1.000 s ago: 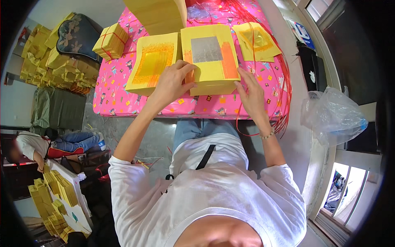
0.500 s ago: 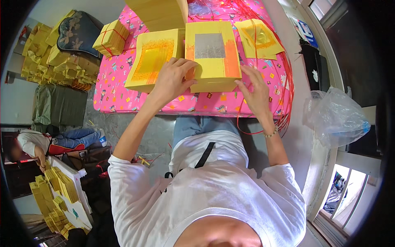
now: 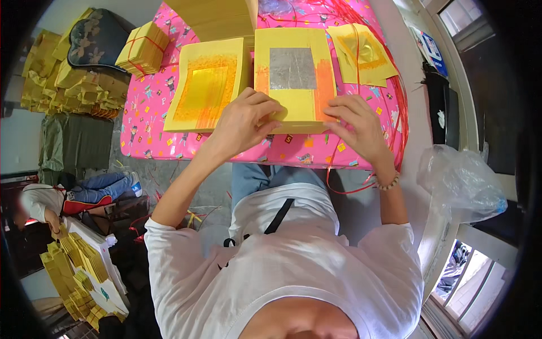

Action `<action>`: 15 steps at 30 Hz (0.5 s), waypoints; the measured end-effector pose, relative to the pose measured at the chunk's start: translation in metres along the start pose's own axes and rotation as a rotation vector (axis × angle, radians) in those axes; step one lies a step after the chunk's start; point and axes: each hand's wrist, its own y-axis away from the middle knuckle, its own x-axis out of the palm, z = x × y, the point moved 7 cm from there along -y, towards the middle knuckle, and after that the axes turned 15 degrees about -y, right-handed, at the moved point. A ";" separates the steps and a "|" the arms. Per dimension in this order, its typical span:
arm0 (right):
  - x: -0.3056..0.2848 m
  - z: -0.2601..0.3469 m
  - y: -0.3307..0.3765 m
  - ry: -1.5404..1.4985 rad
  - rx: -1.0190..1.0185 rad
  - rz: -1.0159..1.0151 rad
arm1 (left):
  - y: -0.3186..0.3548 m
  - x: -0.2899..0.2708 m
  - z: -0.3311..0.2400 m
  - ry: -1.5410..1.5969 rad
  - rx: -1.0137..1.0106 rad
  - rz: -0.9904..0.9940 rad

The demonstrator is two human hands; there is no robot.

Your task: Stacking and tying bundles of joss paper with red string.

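Note:
In front of me a stack of yellow paper sheets (image 3: 296, 107) lies on the pink printed table cover; its top sheet bears a silver-grey square and orange bands. My left hand (image 3: 245, 121) has its fingers bent at the stack's near left corner, thumb and fingertips closing on the top sheet's near edge. At the near right corner, my right hand (image 3: 358, 127) pinches the same edge between thumb and fingers. Just left stands a second stack of yellow paper (image 3: 212, 85) with a gold square and orange speckle, partly behind my left wrist.
Loose gold-marked sheets (image 3: 364, 53) lie at the right, beside red cords (image 3: 400, 101). A tied yellow bundle (image 3: 144, 48) sits at the far left, and a tall yellow stack (image 3: 214, 20) at the back. A plastic bag (image 3: 460, 181) is on the right; a person (image 3: 42, 200) works at left.
Both hands have come slightly nearer to me; the right thumb and fingers have closed at the sheet's corner. The view has shifted a little.

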 end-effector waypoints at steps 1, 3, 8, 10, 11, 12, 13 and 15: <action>-0.002 0.000 -0.002 0.001 0.015 0.006 | -0.001 -0.002 0.000 0.011 -0.006 0.008; -0.003 0.000 -0.006 -0.005 -0.010 0.025 | -0.004 -0.002 0.002 0.036 -0.016 0.027; -0.008 -0.007 -0.014 -0.091 0.046 0.046 | -0.009 -0.006 0.004 0.145 -0.062 -0.019; -0.008 -0.008 -0.019 -0.092 0.105 0.090 | -0.009 -0.006 0.006 0.183 -0.071 -0.037; -0.008 -0.010 -0.021 -0.115 0.166 0.118 | -0.010 -0.006 0.006 0.194 -0.066 -0.030; -0.008 -0.012 -0.023 -0.138 0.226 0.145 | -0.010 -0.006 0.008 0.220 -0.090 -0.028; -0.009 -0.012 -0.024 -0.131 0.236 0.144 | -0.010 -0.005 0.009 0.245 -0.113 -0.029; -0.009 -0.011 -0.027 -0.172 0.286 0.145 | -0.012 -0.007 0.009 0.264 -0.113 -0.036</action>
